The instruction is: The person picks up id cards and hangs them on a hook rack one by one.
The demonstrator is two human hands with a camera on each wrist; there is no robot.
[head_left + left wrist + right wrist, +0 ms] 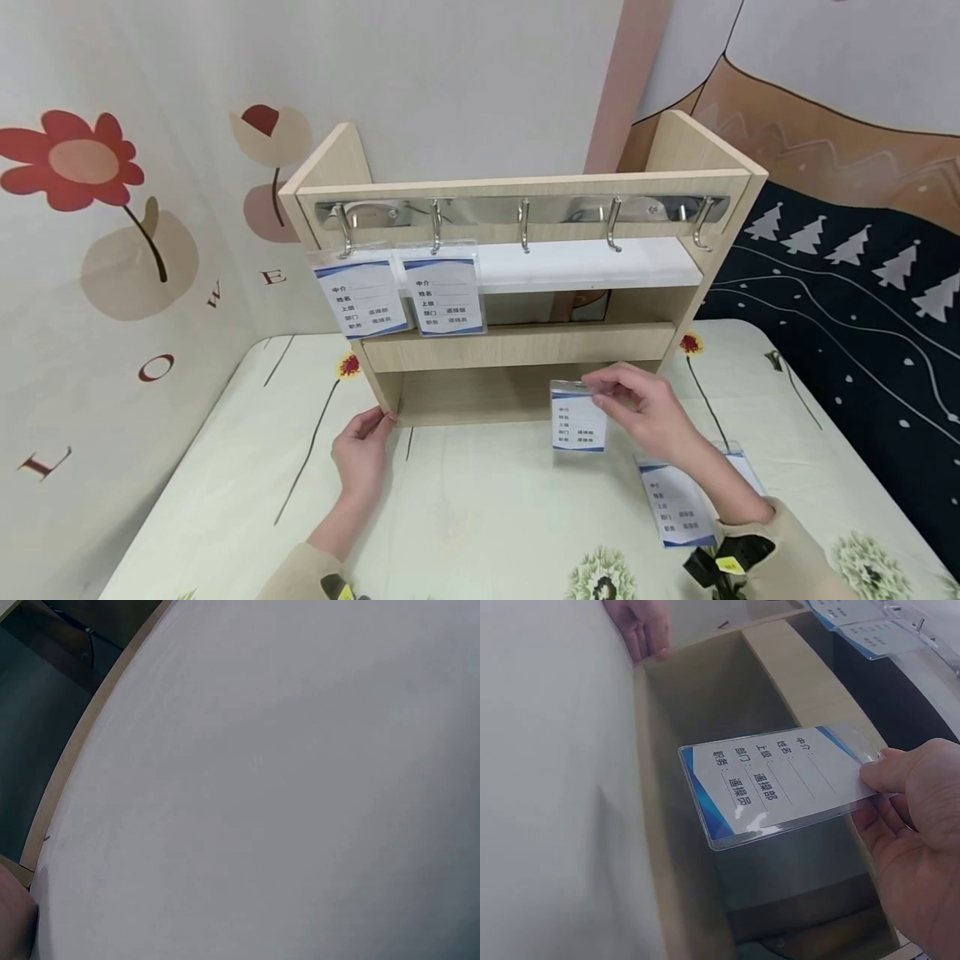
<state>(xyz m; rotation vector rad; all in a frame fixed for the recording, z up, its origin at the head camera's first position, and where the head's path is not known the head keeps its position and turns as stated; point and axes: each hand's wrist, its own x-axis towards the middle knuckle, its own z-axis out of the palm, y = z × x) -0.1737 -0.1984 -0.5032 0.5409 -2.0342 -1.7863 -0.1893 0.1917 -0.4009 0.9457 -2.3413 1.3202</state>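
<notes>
My right hand (643,408) pinches a clear-sleeved badge (578,421) by its top corner, in front of the lower part of a wooden shelf rack (517,346). Close up in the right wrist view, the badge (772,784) has a white face with printed lines and blue corners. My left hand (362,454) grips the rack's lower left front corner, thumb at the edge. Two more badges (363,296) hang side by side from the two leftmost hooks on the metal hook strip (480,210). The three hooks to the right, including the middle hook (523,227), carry nothing.
Further badges (678,504) lie on the pale flowered cloth (465,508), partly behind my right forearm. A white shelf board (585,265) sits behind the hooks. Behind the rack hangs a curtain (480,83) and, at right, a dark tree-patterned cloth (862,333).
</notes>
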